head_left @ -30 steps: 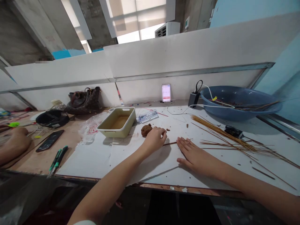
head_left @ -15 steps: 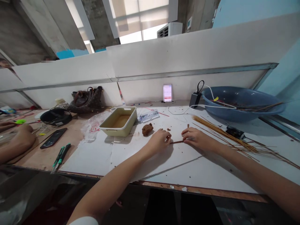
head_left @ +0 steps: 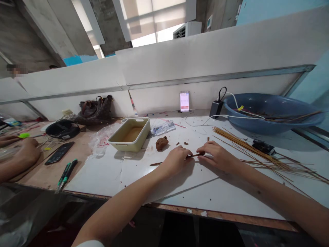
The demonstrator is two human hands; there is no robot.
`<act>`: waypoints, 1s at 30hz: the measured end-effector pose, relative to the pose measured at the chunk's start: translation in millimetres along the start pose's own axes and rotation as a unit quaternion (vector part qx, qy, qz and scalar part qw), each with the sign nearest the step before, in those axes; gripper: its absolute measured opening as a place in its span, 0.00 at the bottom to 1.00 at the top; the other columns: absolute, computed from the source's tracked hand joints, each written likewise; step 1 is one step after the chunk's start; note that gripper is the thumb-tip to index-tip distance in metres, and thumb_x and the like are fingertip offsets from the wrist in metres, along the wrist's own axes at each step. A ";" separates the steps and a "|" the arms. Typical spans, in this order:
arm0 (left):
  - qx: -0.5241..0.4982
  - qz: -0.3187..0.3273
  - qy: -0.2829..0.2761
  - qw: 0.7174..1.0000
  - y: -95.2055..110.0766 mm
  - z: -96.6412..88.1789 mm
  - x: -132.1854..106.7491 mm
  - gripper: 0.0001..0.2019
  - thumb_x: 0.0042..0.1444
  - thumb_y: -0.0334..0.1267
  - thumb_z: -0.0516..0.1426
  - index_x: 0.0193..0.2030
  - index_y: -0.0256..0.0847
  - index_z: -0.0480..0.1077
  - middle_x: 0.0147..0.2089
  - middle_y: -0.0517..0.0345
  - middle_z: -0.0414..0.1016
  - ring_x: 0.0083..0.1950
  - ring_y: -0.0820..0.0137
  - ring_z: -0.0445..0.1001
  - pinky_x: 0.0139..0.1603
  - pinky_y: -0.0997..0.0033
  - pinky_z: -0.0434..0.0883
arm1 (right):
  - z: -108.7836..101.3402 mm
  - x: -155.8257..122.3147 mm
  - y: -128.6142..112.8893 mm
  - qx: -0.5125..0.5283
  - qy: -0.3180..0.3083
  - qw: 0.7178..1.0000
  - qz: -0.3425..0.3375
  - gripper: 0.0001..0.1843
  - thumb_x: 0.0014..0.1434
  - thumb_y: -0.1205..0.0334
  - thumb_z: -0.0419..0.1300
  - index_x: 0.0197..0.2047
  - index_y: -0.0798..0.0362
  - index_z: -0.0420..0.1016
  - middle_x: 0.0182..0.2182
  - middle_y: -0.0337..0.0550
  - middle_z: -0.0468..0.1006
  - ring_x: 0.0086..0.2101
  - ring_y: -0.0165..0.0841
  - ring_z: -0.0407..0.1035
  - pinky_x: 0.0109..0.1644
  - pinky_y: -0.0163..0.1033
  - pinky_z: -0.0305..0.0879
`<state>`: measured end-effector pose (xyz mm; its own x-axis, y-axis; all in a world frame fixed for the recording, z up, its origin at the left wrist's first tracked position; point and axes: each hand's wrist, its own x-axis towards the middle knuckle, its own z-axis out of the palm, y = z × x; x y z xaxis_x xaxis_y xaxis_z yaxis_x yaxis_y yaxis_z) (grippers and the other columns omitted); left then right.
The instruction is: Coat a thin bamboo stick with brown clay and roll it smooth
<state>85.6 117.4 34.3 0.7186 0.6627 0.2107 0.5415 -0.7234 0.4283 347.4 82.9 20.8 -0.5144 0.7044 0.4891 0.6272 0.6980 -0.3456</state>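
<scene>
A thin brown stick (head_left: 156, 164) runs just above or along the white sheet, its tapered end showing to the left of my left hand (head_left: 179, 158). The fingers of that hand are closed on the stick. My right hand (head_left: 214, 155) pinches the same stick at its other visible end, where a dark brown bit of paste shows at the fingertips. Only a short stretch of the stick shows between both hands. Behind my left hand sits a brown lump of paste (head_left: 161, 143), with small crumbs (head_left: 186, 143) beside it.
A pale green basin (head_left: 128, 146) holds brownish liquid. To the right lie a bundle of thin sticks (head_left: 239, 144) and a blue tub (head_left: 272, 127). A clear bottle (head_left: 164, 127), a phone (head_left: 184, 101), cutters (head_left: 66, 175) and another person's arm (head_left: 23, 154) are also around.
The hands have come closer together, the right one moving slightly left. The stick's tapered end now sticks out left of my left hand. The view has shifted slightly.
</scene>
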 end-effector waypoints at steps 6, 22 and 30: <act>-0.024 0.009 0.003 1.000 2.7 -0.2 -0.1 0.10 0.72 0.37 0.61 0.50 0.43 0.86 0.44 0.48 0.87 0.50 0.56 0.80 0.51 0.59 0.75 | 4.5 0.6 -10.4 0.022 0.010 1.000 0.007 0.13 0.78 0.51 0.60 0.52 0.47 0.84 0.44 0.48 0.89 0.44 0.44 0.81 0.55 0.54 0.76; -0.043 -0.001 0.001 0.999 2.4 0.9 1.3 0.11 0.71 0.35 0.62 0.51 0.44 0.88 0.43 0.49 0.89 0.48 0.56 0.79 0.48 0.60 0.74 | 5.0 -1.3 -12.0 0.036 0.030 0.999 0.025 0.17 0.79 0.50 0.58 0.48 0.46 0.88 0.41 0.47 0.90 0.42 0.45 0.83 0.51 0.53 0.77; -0.033 -0.010 0.001 0.999 3.7 -3.7 3.5 0.11 0.69 0.33 0.62 0.49 0.43 0.89 0.43 0.49 0.89 0.48 0.55 0.80 0.51 0.59 0.76 | 2.8 -2.0 -11.4 0.029 0.046 0.998 0.012 0.13 0.78 0.55 0.61 0.47 0.47 0.87 0.41 0.45 0.91 0.40 0.43 0.83 0.52 0.52 0.77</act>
<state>88.5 117.8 39.9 0.7069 0.6778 0.2021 0.5266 -0.6951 0.4894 339.6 73.9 21.4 -0.4419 0.7073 0.5518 0.6017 0.6899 -0.4025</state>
